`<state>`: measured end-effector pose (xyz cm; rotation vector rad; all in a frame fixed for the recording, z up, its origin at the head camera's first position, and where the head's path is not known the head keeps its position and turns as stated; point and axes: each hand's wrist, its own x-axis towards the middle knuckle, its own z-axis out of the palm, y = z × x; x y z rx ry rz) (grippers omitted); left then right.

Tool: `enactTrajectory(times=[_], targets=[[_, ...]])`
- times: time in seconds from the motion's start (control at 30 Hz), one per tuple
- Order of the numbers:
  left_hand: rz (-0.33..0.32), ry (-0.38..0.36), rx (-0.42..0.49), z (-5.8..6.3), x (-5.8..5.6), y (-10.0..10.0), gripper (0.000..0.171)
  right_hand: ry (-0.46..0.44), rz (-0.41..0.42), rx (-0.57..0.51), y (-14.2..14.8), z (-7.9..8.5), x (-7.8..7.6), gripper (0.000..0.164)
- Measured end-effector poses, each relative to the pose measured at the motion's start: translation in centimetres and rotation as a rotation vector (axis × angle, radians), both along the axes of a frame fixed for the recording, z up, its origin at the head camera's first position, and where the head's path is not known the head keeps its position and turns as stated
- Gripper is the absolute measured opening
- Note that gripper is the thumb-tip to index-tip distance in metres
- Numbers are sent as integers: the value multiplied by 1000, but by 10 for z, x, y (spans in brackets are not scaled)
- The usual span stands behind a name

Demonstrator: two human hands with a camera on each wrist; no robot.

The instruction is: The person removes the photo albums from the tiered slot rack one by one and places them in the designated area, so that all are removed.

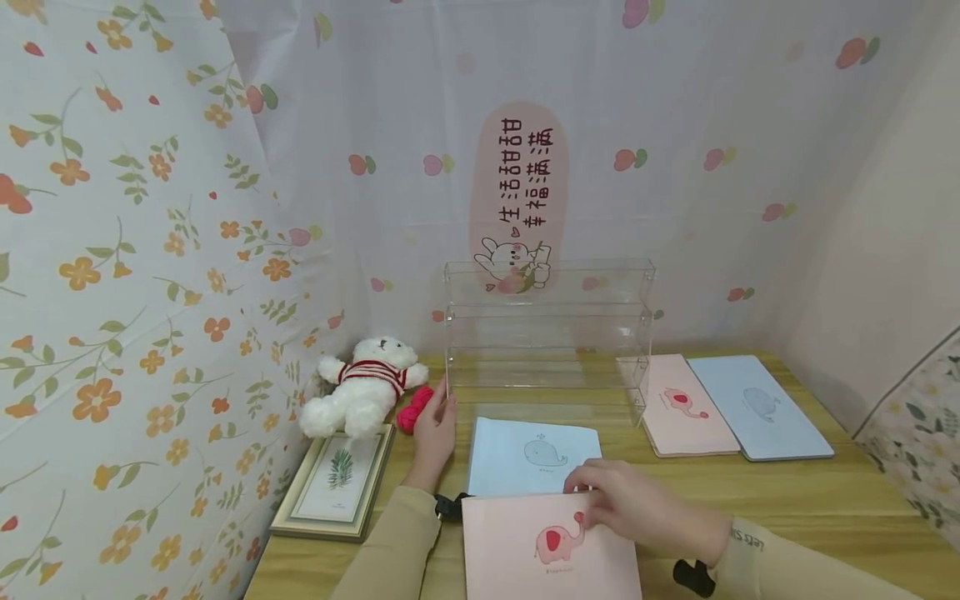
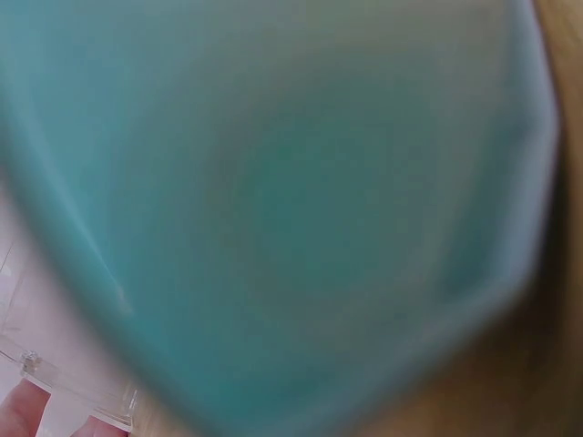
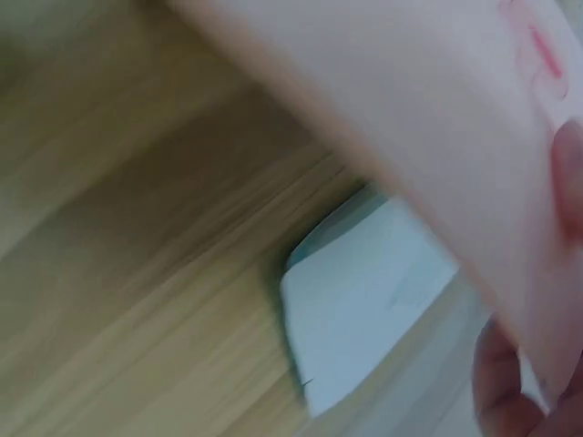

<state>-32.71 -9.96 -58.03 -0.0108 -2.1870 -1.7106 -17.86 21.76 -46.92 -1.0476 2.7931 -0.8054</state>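
My right hand [image 1: 633,504] pinches the top edge of a pink notebook [image 1: 510,550] with a red elephant on its cover, fingers behind and thumb in front. In the right wrist view the notebook [image 3: 392,118] slants above the wooden table. Partly behind it lies a light blue notebook [image 1: 498,454] with a whale drawing; its blurred blue cover fills most of the left wrist view. Farther back stands a clear tiered display rack [image 1: 547,367]. My left hand [image 1: 433,437] holds the rack's lower left side, its fingertips [image 2: 23,410] at the clear edge.
Left of the rack lie a white teddy bear [image 1: 367,383] in a striped shirt, a red bundle [image 1: 412,410] and a picture frame [image 1: 337,483]. To the right, another pink notebook [image 1: 686,408] lies beside another blue one [image 1: 765,408]. A patterned cloth [image 1: 675,100] hangs behind.
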Motion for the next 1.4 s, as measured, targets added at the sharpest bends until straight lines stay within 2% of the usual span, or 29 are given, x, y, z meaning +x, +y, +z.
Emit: enactTrajectory(times=[0.1, 0.27, 0.4, 0.53, 0.7, 0.73, 0.93, 1.03, 1.17, 1.3, 1.4], targets=[[-6, -9, 7, -2, 0, 0, 49, -95, 13, 43, 6, -5, -7, 31], [-42, -49, 53, -12, -6, -2, 50, -136, 29, 77, 9, -18, -11, 32], [-36, -37, 55, -19, -11, -1, 49, -119, 34, 114, 10, -28, -13, 34], [-31, 23, 32, -20, -9, -1, 49, -107, 28, 167, 9, -34, -14, 35], [-13, 78, -16, -15, -3, -3, 47, -93, 22, 219, 5, -40, -14, 36], [-14, 71, -17, -13, -2, -4, 47, -82, 22, 228, 5, -41, -14, 37], [-49, 18, -12, 5, 2, -10, 54, -26, 19, 263, -1, -46, -12, 38], [-53, 16, -24, 14, 5, -12, 59, 1, 22, 280, -4, -47, -12, 38], [-52, 32, -78, 31, 15, -14, 63, 47, 28, 297, -6, -45, -8, 30], [-89, 88, -183, 58, 31, -15, 64, 183, 36, 276, -7, -38, -6, 24], [-152, 182, -319, 87, 47, -16, 63, 381, 37, 179, -5, -27, -8, 27]])
